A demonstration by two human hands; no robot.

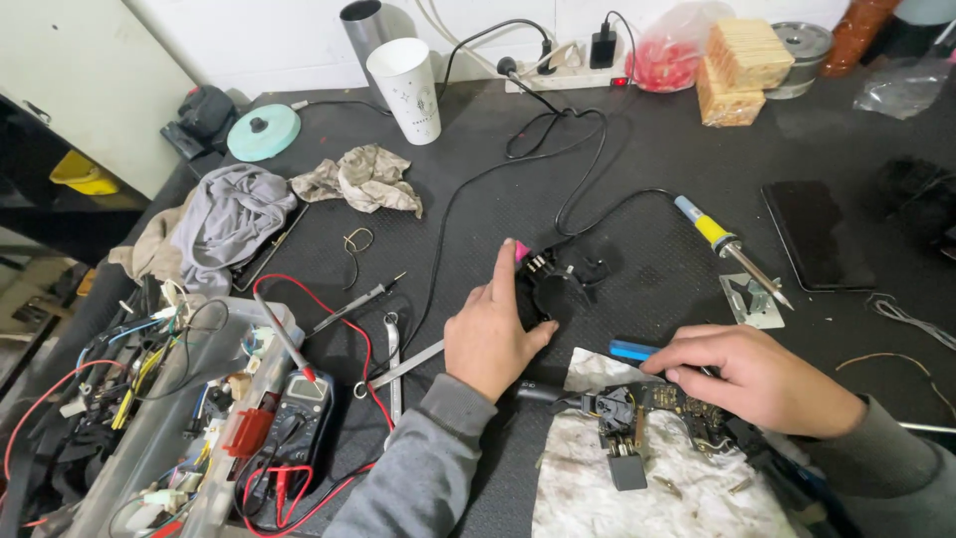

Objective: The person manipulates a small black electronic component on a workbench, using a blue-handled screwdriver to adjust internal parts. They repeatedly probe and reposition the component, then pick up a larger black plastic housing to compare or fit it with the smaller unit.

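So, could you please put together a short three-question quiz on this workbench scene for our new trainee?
1. True or false: the left hand rests on a black plastic part.
2. What lies under the circuit board? A) a stained cloth B) a teal lid C) a phone
3. What tool with a yellow and blue handle lies on a metal stand beyond the right hand?

Key:
1. True
2. A, the stained cloth
3. The soldering iron
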